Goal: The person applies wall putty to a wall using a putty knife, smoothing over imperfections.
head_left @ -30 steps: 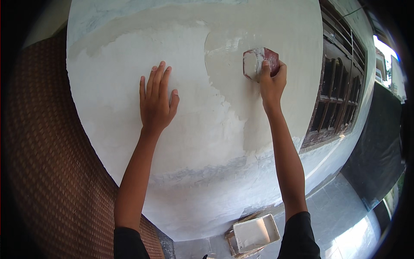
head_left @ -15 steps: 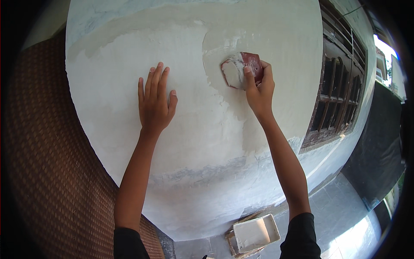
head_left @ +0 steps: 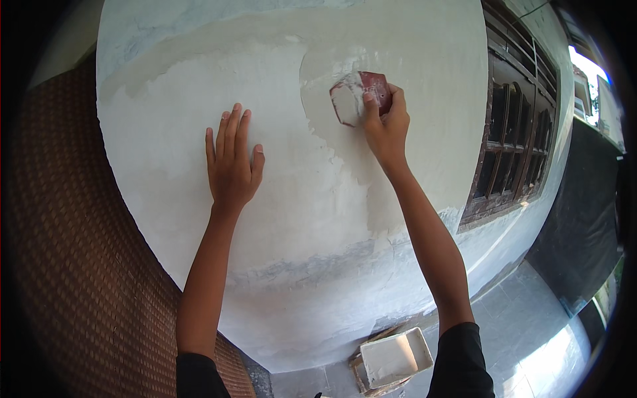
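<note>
A pale plastered wall (head_left: pixel 279 252) fills the middle, with a wet, greyer band of filler across its top and right of centre. My left hand (head_left: pixel 231 159) is open, fingers stretched upward and resting against the whiter plaster. Up and to the right, my right hand (head_left: pixel 386 123) grips a dark red flat scraper (head_left: pixel 373 83), which is against the wall, its left part coated with pale filler. The scraper sits on the greyer patch, a little right of the ragged edge where it meets the whiter surface.
A woven brown panel (head_left: pixel 79 199) lines the left. At right are a dark wooden window (head_left: pixel 512 146) and a black sheet (head_left: pixel 574 212). Below, a shallow rectangular tray (head_left: pixel 378 358) holding pale paste stands on wood pieces on the grey tiled floor (head_left: pixel 517 312).
My right hand and the scraper have moved left along the wall, dipping then rising slightly. My left hand appears slightly left and lower in the view, which has shifted a little.
</note>
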### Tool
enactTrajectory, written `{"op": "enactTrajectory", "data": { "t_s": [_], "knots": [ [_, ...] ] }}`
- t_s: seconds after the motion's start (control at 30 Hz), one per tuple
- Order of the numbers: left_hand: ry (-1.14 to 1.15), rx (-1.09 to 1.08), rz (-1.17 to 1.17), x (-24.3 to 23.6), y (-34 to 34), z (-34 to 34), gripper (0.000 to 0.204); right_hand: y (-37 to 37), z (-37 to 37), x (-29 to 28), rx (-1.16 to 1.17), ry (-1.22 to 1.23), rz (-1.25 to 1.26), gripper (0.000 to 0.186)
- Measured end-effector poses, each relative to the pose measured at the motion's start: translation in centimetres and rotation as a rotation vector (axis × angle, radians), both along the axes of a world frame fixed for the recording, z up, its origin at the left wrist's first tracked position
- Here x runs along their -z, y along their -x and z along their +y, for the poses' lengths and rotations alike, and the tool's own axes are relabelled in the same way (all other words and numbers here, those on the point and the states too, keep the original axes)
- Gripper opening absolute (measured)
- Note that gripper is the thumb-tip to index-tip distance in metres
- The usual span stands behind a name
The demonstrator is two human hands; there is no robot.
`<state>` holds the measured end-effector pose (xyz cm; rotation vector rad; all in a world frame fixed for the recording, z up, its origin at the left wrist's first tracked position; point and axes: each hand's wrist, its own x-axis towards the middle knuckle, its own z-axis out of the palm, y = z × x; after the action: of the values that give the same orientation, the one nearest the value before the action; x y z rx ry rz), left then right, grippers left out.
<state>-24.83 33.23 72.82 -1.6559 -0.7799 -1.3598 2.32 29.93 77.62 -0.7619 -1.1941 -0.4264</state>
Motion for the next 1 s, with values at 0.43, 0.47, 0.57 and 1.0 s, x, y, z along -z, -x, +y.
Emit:
{"op": "enactTrajectory", "data": {
  "t_s": [0.43, 0.47, 0.57, 1.0],
  "knots": [
    [0.020, -0.070, -0.033, 1.3, -0.8, 0.3, 0.065, 1.5, -1.3, 0.0, -0.164, 0.018, -0.056, 0.031],
    [0.020, -0.074, -0.031, 1.5, -0.7, 0.3, 0.065, 1.9, -1.0, 0.0, -0.041, -0.006, -0.138, 0.031],
    [0.029, -0.078, -0.033, 1.8, -0.9, 0.2, 0.066, -0.2, 0.3, -1.8, -0.045, 0.019, 0.064, 0.033],
    [0.054, -0.074, -0.032, 3.1, -1.6, 0.1, 0.072, 0.5, -2.5, -1.3, -0.140, -0.044, -0.056, 0.033]
  ]
}}
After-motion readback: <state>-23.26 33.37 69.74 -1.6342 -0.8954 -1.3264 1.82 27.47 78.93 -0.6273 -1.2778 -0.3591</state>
